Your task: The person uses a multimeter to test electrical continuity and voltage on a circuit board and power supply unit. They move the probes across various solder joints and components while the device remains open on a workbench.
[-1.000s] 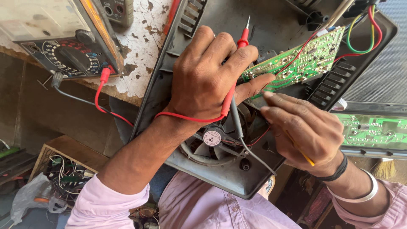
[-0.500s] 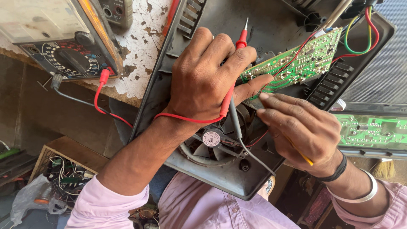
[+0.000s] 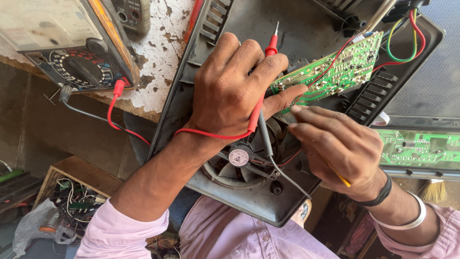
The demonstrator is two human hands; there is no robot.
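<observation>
My left hand [image 3: 235,88] grips a red meter probe [image 3: 268,62] between its fingers, and its thumb presses the edge of a green circuit board [image 3: 335,69]. A black probe lead [image 3: 266,139] runs under that hand too. My right hand [image 3: 335,146] is closed on a thin yellow-handled tool [image 3: 343,180], fingertips close to the board's lower edge. Both hands work over a black plastic housing [image 3: 191,96] with a round fan [image 3: 239,156] in it, resting on my lap.
An analogue multimeter [image 3: 72,48] lies on the chipped white bench at upper left, with the red lead [image 3: 115,108] plugged in. A second green board [image 3: 421,148] lies to the right. A wooden box of wires [image 3: 72,196] stands low on the left.
My right hand has shifted slightly left, closer to the board's edge. The left hand keeps its hold.
</observation>
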